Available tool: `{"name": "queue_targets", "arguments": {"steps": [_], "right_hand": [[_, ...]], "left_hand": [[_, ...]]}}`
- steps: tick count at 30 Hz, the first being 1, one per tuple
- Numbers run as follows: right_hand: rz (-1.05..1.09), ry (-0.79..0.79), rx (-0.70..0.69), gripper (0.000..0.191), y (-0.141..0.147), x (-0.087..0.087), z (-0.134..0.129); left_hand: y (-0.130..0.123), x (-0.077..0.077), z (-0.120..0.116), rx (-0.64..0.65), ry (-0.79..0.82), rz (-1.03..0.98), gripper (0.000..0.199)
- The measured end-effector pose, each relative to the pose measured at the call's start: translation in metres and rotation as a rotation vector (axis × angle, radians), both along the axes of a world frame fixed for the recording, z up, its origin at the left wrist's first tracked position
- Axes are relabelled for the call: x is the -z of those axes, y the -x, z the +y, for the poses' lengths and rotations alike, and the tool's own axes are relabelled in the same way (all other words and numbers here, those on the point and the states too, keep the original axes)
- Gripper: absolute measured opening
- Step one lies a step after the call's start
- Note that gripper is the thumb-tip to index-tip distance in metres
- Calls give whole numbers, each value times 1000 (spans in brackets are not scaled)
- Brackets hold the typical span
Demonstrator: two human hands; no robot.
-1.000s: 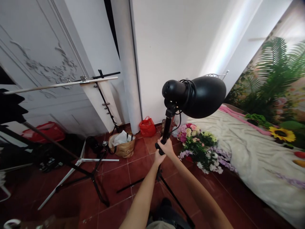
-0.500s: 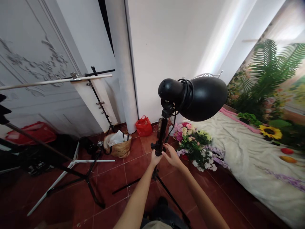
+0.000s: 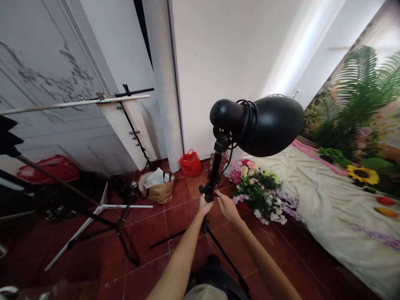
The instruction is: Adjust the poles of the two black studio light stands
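A black light stand rises in front of me, its tripod legs spread on the floor. On its top sits a black studio lamp with a bowl-shaped hood facing right and its cable coiled round the neck. My left hand is wrapped round the pole just below the black locking collar. On the other side my right hand has its fingertips pinched at the collar's right edge; what lies under them is mostly hidden. A knob sticks out on the collar's left.
Artificial flowers stand right of the pole, beside a bed with cream fabric. A woven basket and red bag are near the wall. Other stands crowd the left. My feet are near the tripod.
The view has shifted slightly, so the lamp appears a little farther right and higher. My right fingers have drawn closer together at the collar; the left hand keeps its hold.
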State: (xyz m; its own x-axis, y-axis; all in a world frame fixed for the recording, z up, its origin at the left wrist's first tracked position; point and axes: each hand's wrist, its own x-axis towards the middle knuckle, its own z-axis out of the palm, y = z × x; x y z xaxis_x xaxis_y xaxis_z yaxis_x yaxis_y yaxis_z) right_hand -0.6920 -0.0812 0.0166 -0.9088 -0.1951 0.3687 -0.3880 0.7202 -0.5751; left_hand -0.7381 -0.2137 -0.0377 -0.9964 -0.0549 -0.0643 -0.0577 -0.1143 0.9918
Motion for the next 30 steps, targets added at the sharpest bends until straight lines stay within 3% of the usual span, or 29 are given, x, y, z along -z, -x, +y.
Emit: {"name": "queue_targets", "arguments": {"steps": [3,7,13,20,26,30], "right_hand": [[-17,-46,23,41,5,4,0],[-76,-4,71,38,19,6,0],[-249,327,69,47,39,16,3],[-424,692,42,48,30,36,-1],[-399,682,45,48,33,43,-3],[-345,579,152,51,40,41,-7]], "left_hand": [[0,3,0,34,-14,70,36],[-1,-3,0,42,-18,88,33],[-6,-17,0,18,23,45,31],[-6,-19,1,15,22,44,38],[-5,-12,1,15,33,30,35],[-2,-6,1,1,32,30,32]]}}
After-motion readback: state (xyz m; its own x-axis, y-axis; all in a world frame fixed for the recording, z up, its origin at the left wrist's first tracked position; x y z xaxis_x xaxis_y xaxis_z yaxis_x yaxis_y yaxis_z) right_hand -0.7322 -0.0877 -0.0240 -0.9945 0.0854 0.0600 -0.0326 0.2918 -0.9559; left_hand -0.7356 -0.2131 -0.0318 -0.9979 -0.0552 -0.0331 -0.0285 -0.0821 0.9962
